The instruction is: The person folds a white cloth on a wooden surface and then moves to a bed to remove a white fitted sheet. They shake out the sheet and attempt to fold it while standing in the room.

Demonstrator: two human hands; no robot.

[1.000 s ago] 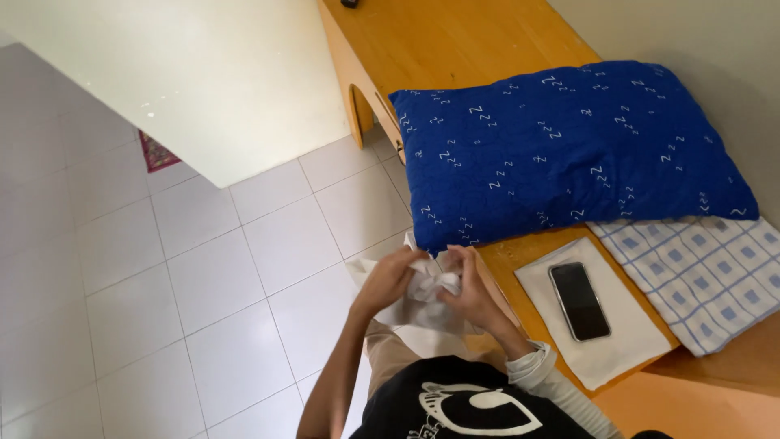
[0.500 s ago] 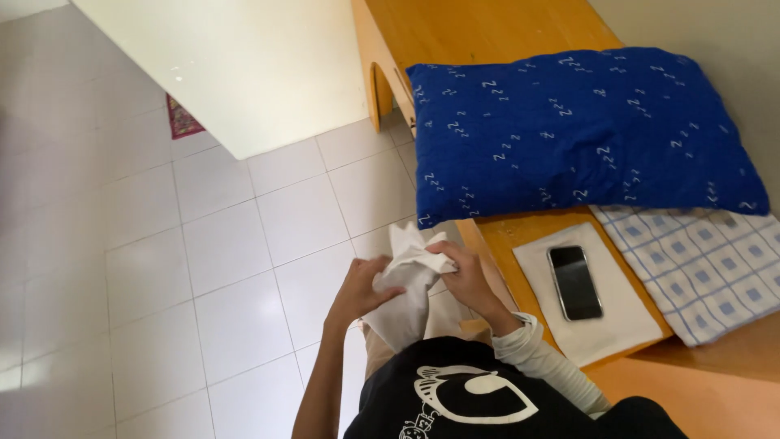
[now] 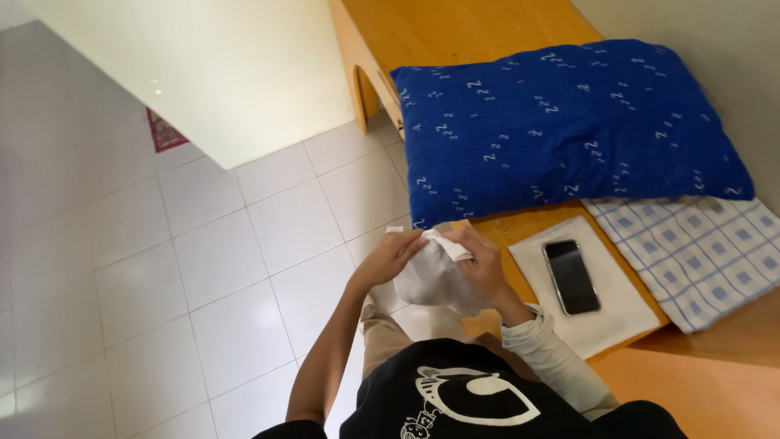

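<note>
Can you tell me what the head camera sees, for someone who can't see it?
Both hands, left hand and right hand, hold a white cloth beside a wooden bed with a blue pillow and a phone.

Checked cloth (image 3: 699, 256) (right edge) cut off

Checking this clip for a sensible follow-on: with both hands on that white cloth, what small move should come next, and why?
Probably pull the two hands a little apart to draw the white cloth flat. The left hand pinches its top edge, the right hand grips it from the other side, and the cloth hangs bunched between them, above the floor tiles and just off the wooden bench.
</note>
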